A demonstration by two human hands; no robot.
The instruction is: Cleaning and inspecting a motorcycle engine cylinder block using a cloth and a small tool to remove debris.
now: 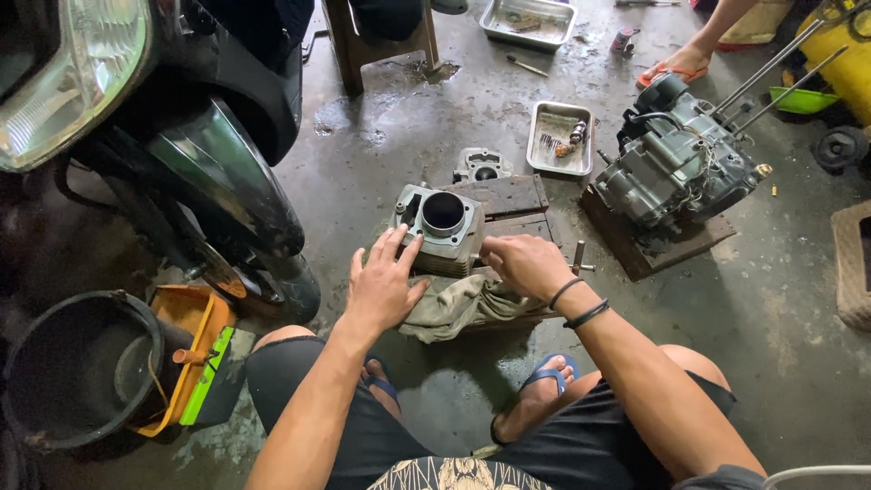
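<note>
**Desk:** Grey metal, that block in the middle?

**Operator:** Yes. It's a finned grey metal engine cylinder with a round dark bore (442,227), sitting upright on a dark wooden board (508,195) laid on the wet concrete floor (390,127). I have my left hand (383,286) spread open, fingers fanned, the fingertips (396,238) resting against the cylinder's left edge. Nothing is gripped there.

**Desk:** And the right?

**Operator:** My right hand (526,265) is curled down at the cylinder's right side, touching it. I cannot tell whether the fingers actually clasp anything; they are hidden under the knuckles. A crumpled grey-green rag (458,307) lies just below both hands.

**Desk:** What do the containers hold?

**Operator:** The small rectangular steel tray (544,160) beyond the board holds a few small metal parts, among them a spring-like piece and a short cylinder. The larger steel tray (494,27) further back has some bits in it, too small to tell. At my left a black round bucket (54,327) looks dark inside, and an orange plastic tub (195,313) sits touching it.

**Desk:** Anything else nearby?

**Operator:** A grey motorcycle engine block (676,172) on its own wooden base, well apart to the right, with another person's sandalled foot (676,65) beyond it. A black motorcycle's front wheel and mudguard (231,200) stands at my left.
</note>
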